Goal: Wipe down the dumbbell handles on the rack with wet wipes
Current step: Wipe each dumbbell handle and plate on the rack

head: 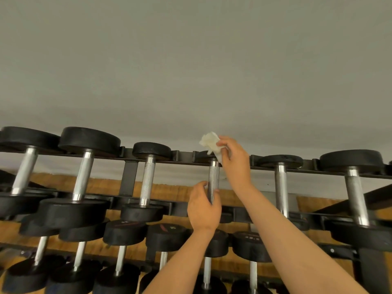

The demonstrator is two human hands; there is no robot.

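While the black rack [129, 177] carries two rows of dumbbells [151, 150], the left hand [203, 210] curls around the lower part of one upper-row chrome handle [213, 177]. The right hand [236, 161], raised by the handle's far end, pinches a crumpled white wet wipe [210, 143] just beside the handle's top.

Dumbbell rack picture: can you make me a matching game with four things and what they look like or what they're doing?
Things:
1. wet wipe
2. left hand
3. right hand
4. dumbbell handle

Matches:
A. silver metal
B. holds the wipe
C. white and crumpled
D. grips the handle's lower end

Pairs: 1-C, 2-D, 3-B, 4-A.
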